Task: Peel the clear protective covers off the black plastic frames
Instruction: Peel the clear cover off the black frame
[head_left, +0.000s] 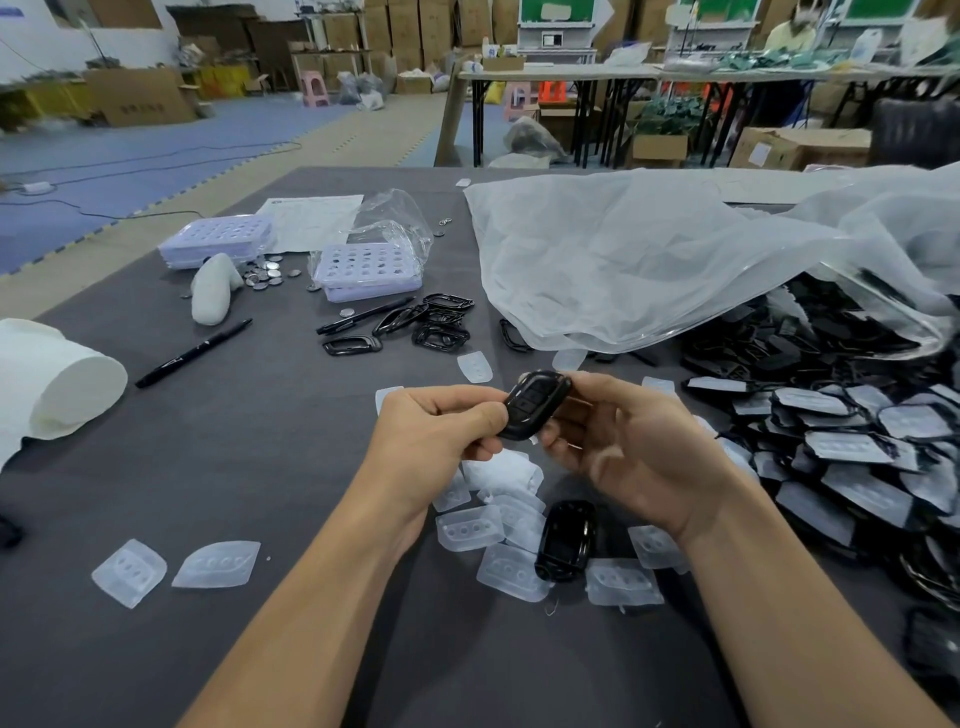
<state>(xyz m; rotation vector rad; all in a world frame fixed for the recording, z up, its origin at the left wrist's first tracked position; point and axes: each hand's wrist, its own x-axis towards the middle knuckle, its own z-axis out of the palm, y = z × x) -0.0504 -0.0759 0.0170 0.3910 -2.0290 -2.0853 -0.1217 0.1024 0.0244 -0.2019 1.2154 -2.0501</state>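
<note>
Item: black frame (535, 404), centre of frame, held above tabletop (260, 467) between my hands. My left hand (436, 431) pinches lower-left end; my right hand (634, 447) curls round upper-right end. Long axis: lower left to upper right. Clear covers (470, 529) lie below.

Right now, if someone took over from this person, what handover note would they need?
Left hand and right hand both pinch one glossy black plastic frame above the grey table; it looks bare of its cover.
Done: peeled clear plastic covers lie scattered under the hands, a second black frame among them; bare frames sit farther back.
Left: a big pile of still-covered black frames at the right.
</note>
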